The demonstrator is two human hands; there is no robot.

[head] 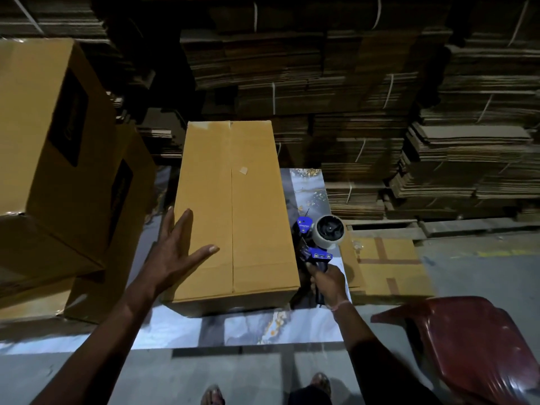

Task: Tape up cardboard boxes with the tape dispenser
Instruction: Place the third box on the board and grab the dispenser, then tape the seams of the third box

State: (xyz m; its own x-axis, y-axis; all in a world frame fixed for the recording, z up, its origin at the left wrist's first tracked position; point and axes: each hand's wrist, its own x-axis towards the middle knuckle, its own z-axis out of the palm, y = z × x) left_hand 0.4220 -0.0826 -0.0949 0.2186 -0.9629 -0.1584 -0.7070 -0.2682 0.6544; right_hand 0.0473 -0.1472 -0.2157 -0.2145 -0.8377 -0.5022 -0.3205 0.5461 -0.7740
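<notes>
Box (233, 211), tall, tan, of cardboard, is lying flaps-closed on the marbled grey tabletop (309, 325), its centre seam running away from you. Your left hand (172, 252) is resting flat against its near left edge, fingers straight and spread, gripping nothing. Your right hand (328, 283) is curling round the handle of the blue tape dispenser (317, 238), holding it just beside the box's right side. A dark red plastic chair (467, 343) is standing at right.

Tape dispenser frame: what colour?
Blue, with a dark handle; tape dispenser shows clearly in the head view.
</notes>
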